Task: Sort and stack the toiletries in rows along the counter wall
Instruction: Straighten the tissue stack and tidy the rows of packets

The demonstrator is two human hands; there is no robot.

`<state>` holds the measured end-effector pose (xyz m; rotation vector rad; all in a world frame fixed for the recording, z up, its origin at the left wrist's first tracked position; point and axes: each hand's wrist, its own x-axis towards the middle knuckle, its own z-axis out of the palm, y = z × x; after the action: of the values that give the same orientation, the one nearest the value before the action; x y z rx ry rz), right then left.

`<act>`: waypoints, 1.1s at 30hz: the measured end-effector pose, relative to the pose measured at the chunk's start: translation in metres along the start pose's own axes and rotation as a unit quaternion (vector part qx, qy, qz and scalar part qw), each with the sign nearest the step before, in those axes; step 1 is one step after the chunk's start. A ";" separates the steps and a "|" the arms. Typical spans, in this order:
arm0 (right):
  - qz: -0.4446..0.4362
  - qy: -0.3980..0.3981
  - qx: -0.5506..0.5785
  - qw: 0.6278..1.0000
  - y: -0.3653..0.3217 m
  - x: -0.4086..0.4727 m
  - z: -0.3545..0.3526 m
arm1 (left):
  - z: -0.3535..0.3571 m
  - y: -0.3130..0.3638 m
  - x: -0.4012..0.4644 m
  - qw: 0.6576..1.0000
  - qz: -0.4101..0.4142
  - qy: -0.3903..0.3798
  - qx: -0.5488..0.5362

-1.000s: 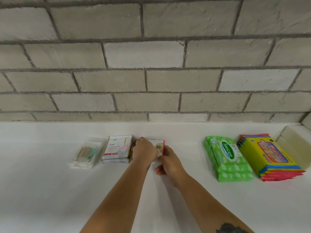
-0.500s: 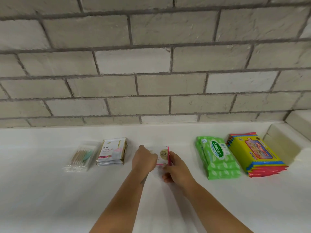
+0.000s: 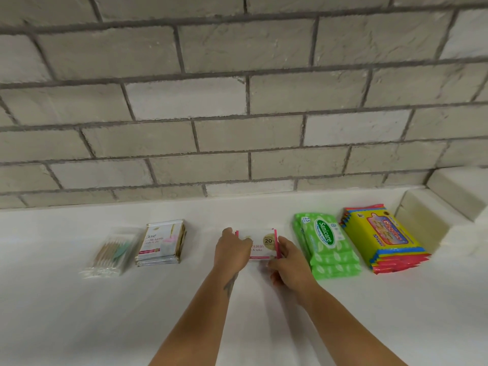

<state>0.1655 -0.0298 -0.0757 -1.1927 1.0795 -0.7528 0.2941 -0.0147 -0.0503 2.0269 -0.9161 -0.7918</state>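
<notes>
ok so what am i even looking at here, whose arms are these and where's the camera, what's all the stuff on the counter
There is no machine here. A person wears one camera on the head, looking forward and down, so the two bare arms are the wearer's own. The left hand and right hand each grip one end of a pink-edged pack of sachets on the white counter, below a brick wall. Along the wall from the left lie a clear pack of cotton swabs, a stack of Dove sachets, the held pack, green Sanicare wipes and yellow Giggles wipes.
</notes>
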 end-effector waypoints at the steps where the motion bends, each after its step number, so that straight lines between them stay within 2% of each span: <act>1: 0.002 0.008 -0.005 1.000 -0.001 0.002 -0.001 | 0.001 0.001 0.001 1.000 -0.001 0.001 -0.003; 7: 0.006 0.046 -0.036 0.998 -0.006 0.012 -0.001 | 0.005 0.004 0.011 0.999 -0.019 0.003 -0.033; 12: 0.004 0.030 -0.128 0.991 -0.005 0.023 -0.002 | 0.005 0.004 0.018 0.999 -0.032 -0.002 -0.044; 19: -0.011 0.047 -0.258 0.965 -0.009 0.030 -0.001 | 0.003 0.003 0.021 1.000 -0.004 -0.028 0.009; 30: -0.021 0.029 -0.417 0.908 -0.018 0.035 0.000 | 0.003 0.008 0.018 0.998 0.004 -0.056 0.002; 33: -0.010 0.049 -0.390 0.920 -0.015 0.036 0.002 | 0.003 0.007 0.019 0.998 0.004 -0.060 0.012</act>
<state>0.1810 -0.0648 -0.0706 -1.8469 1.5219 -0.3896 0.3001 -0.0345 -0.0504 2.0125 -1.0058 -0.9092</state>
